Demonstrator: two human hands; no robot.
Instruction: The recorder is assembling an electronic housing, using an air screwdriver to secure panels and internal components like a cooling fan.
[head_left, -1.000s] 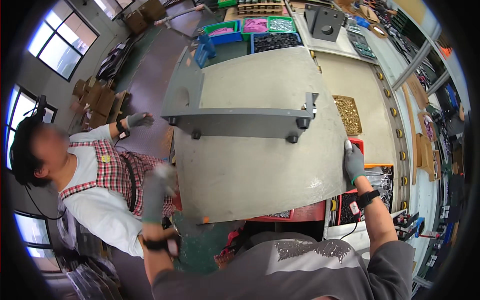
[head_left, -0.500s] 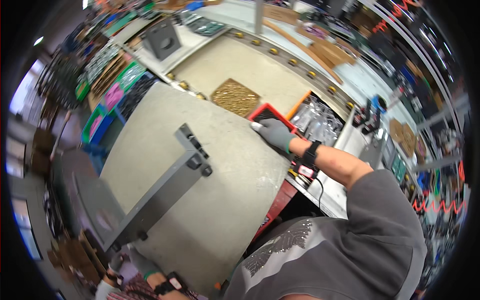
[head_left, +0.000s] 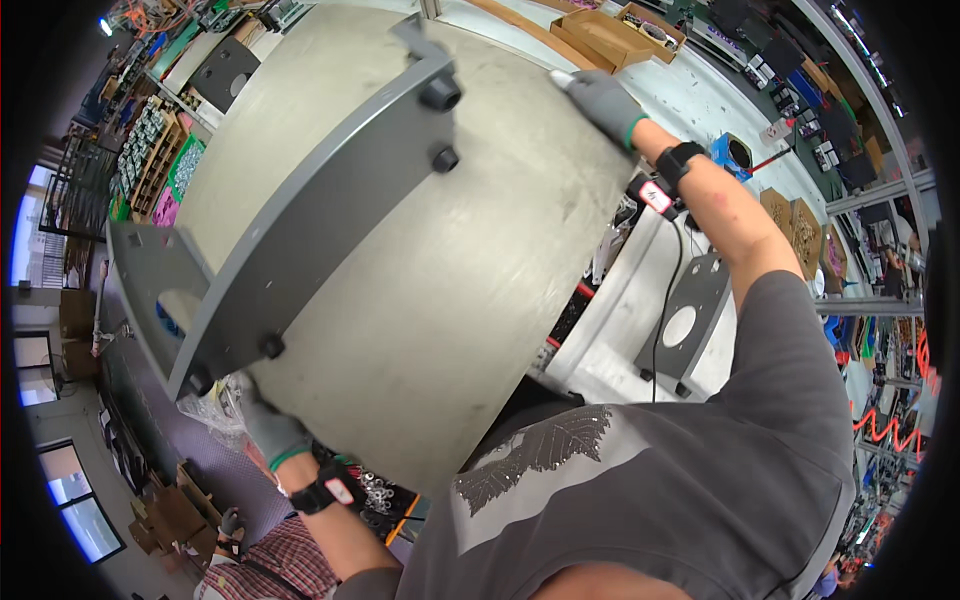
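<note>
A large, smooth grey metal panel (head_left: 460, 270) fills the middle of the head view, slightly tilted. Along its left side stands a long dark grey flange (head_left: 310, 220) with several black rubber feet, and a plate with a round opening lies beyond it. My gloved right hand (head_left: 603, 108) is closed on the panel's far right edge, its fingers partly hidden. At the near left corner my gloved left hand (head_left: 272, 428) grips the edge beside a rubber foot; its fingertips are out of sight behind the panel.
Open cardboard boxes (head_left: 600, 38) sit on the far bench. Right of the panel lies a grey bracket (head_left: 685, 325) with a round hole. A cable (head_left: 672, 290) hangs from my right wrist. A co-worker in a plaid shirt (head_left: 275, 560) is at the lower left.
The panel has moved up and away and looks larger, covering the brass-coloured pieces and the bins seen before. Both hands moved with it. The bracket at right has come into view.
</note>
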